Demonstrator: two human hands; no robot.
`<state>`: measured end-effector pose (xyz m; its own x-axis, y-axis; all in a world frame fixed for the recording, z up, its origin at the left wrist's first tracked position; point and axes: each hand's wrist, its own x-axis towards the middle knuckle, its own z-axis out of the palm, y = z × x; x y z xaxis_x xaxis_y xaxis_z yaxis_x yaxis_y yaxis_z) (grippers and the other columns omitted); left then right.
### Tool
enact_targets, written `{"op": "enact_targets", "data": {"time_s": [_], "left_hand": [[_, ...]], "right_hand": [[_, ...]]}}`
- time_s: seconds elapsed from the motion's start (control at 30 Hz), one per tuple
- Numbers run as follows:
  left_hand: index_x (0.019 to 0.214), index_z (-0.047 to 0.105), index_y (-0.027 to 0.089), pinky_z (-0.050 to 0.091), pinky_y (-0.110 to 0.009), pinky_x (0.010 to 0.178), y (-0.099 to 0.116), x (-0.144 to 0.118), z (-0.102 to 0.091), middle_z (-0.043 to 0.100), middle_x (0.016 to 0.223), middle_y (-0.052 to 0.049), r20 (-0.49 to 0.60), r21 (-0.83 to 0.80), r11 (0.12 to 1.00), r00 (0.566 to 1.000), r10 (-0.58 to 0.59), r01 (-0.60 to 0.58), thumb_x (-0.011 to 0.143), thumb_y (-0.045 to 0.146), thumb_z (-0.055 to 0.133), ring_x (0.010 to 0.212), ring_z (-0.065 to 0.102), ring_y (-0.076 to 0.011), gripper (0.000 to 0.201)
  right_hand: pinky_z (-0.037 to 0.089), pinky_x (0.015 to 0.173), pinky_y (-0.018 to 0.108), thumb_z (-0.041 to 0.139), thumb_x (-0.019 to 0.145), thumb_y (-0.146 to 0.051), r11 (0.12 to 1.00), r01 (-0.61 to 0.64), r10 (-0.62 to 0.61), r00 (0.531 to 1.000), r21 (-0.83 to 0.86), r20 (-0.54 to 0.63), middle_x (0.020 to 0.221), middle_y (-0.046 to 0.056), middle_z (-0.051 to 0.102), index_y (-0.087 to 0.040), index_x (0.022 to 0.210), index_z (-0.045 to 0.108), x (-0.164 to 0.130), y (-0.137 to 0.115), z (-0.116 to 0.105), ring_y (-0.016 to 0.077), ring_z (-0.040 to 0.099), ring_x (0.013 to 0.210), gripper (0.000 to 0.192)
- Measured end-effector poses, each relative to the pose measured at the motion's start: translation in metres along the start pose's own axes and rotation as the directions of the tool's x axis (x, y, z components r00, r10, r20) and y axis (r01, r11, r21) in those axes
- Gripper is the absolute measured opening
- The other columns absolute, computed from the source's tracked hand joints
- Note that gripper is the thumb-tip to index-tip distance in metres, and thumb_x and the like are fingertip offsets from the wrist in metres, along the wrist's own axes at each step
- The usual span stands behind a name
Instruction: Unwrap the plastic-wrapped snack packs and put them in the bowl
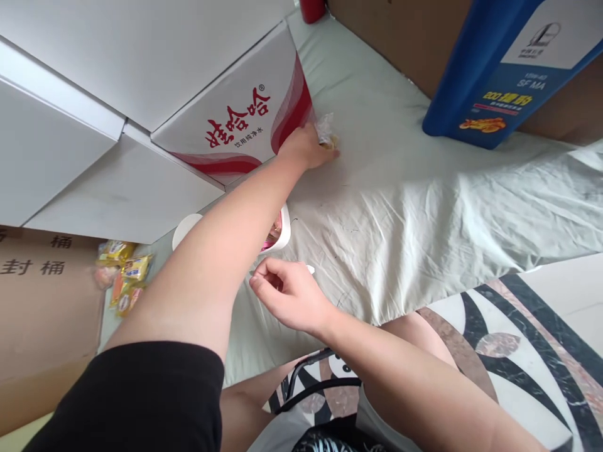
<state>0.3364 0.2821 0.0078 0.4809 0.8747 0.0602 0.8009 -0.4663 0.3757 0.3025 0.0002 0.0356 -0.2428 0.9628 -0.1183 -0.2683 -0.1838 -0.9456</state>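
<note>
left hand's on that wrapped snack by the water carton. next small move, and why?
Probably close the fingers on it and lift. The left hand is stretched out across the sheet, fingertips on the clear-wrapped snack beside the carton; whether it is gripped yet is unclear. The right hand hovers loosely curled near the white bowl, holding nothing visible.

One camera only, on your head. Looks forward and down, tilted, close over pale sheet (pixel 400 207). Your left hand (pixel 306 147) reaches far edge; right hand (pixel 292 298) sits near, by your knees.
</note>
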Motion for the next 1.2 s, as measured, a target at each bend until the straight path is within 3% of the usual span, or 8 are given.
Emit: {"op": "enact_targets", "data": {"time_s": [0.17, 0.47, 0.6, 0.77, 0.87, 0.97, 1.07, 1.2], "left_hand": [[0.111, 0.059, 0.015, 0.040, -0.051, 0.113, 0.011, -0.008, 0.004, 0.055, 0.140, -0.018, 0.081, 0.042, 0.997, 0.994, -0.072, 0.069, 0.057, 0.018, 0.098, 0.137, 0.054, -0.0414, 0.066], [0.076, 0.042, 0.028, 0.043, -0.040, 0.092, 0.035, -0.036, -0.038, 0.057, 0.089, -0.001, -0.024, -0.040, 0.999, 1.000, 0.001, -0.002, 0.059, 0.009, 0.094, 0.091, 0.049, -0.0210, 0.058], [0.091, 0.047, 0.023, 0.047, -0.038, 0.092, 0.049, -0.094, -0.106, 0.061, 0.099, -0.002, -0.211, -0.029, 0.987, 0.966, 0.151, -0.160, 0.076, 0.012, 0.079, 0.093, 0.056, -0.0185, 0.037], [0.116, 0.058, 0.021, 0.059, -0.035, 0.085, 0.030, -0.235, -0.168, 0.064, 0.121, -0.005, -0.463, -0.101, 0.928, 0.843, 0.274, -0.358, 0.091, 0.024, 0.072, 0.113, 0.065, -0.0211, 0.029], [0.128, 0.061, 0.027, 0.059, -0.047, 0.103, -0.008, -0.325, -0.146, 0.066, 0.136, -0.005, -0.589, -0.034, 0.928, 0.758, 0.281, -0.370, 0.084, 0.023, 0.079, 0.131, 0.063, -0.0281, 0.048], [0.121, 0.064, 0.030, 0.050, -0.064, 0.115, -0.050, -0.385, -0.096, 0.069, 0.134, -0.007, -0.520, -0.086, 0.931, 0.813, 0.263, -0.356, 0.081, 0.036, 0.083, 0.140, 0.058, -0.0358, 0.044], [0.119, 0.061, 0.031, 0.046, -0.065, 0.118, -0.075, -0.411, -0.057, 0.065, 0.138, -0.009, -0.510, -0.151, 0.933, 0.834, 0.210, -0.328, 0.081, 0.036, 0.083, 0.145, 0.054, -0.0366, 0.045], [0.122, 0.063, 0.026, 0.039, -0.067, 0.121, -0.090, -0.422, -0.040, 0.040, 0.162, -0.015, -0.437, -0.296, 0.922, 0.893, 0.102, -0.250, 0.082, 0.054, 0.078, 0.156, 0.035, -0.0431, 0.051]], "right_hand": [[0.035, 0.062, 0.026, 0.056, 0.085, -0.023, 1.000, -0.007, 0.006, 1.000, -0.028, -0.023, 0.060, -0.007, 0.048, -0.022, 0.067, 0.046, 0.001, -0.003, -0.004, 0.0108, 0.043, 0.059, 0.020], [0.036, 0.066, 0.026, 0.055, 0.089, -0.028, 0.990, 0.021, -0.025, 0.999, -0.137, -0.027, 0.062, -0.006, 0.053, -0.021, 0.070, 0.050, -0.001, -0.002, -0.007, 0.0108, 0.048, 0.062, 0.021], [0.040, 0.068, 0.027, 0.056, 0.090, -0.034, 0.987, 0.097, -0.097, 0.995, -0.129, 0.010, 0.065, -0.005, 0.054, -0.021, 0.074, 0.051, -0.010, 0.009, -0.003, 0.0108, 0.050, 0.062, 0.021], [0.053, 0.076, 0.032, 0.057, 0.092, -0.052, 0.993, 0.091, -0.097, 0.992, 0.074, 0.080, 0.091, 0.001, 0.065, -0.022, 0.106, 0.055, -0.024, 0.022, 0.003, 0.0146, 0.064, 0.073, 0.034], [0.058, 0.085, 0.037, 0.063, 0.088, -0.064, 0.977, 0.086, -0.119, 0.979, 0.195, 0.166, 0.129, 0.011, 0.062, -0.026, 0.134, 0.044, -0.026, 0.030, 0.013, 0.0201, 0.071, 0.096, 0.062], [0.058, 0.095, 0.040, 0.075, 0.081, -0.059, 0.971, 0.183, -0.215, 0.947, 0.152, 0.238, 0.151, 0.015, 0.049, -0.029, 0.146, 0.033, -0.024, 0.040, 0.028, 0.0265, 0.064, 0.122, 0.084], [0.055, 0.101, 0.042, 0.079, 0.079, -0.046, 0.966, 0.259, -0.249, 0.946, -0.021, 0.207, 0.147, 0.013, 0.052, -0.025, 0.141, 0.041, -0.021, 0.052, 0.042, 0.0276, 0.059, 0.125, 0.075], [0.055, 0.081, 0.034, 0.073, 0.082, -0.035, 0.975, 0.179, -0.162, 0.978, -0.131, 0.134, 0.120, 0.006, 0.061, -0.024, 0.121, 0.049, -0.019, 0.062, 0.046, 0.0182, 0.061, 0.091, 0.047]]}}
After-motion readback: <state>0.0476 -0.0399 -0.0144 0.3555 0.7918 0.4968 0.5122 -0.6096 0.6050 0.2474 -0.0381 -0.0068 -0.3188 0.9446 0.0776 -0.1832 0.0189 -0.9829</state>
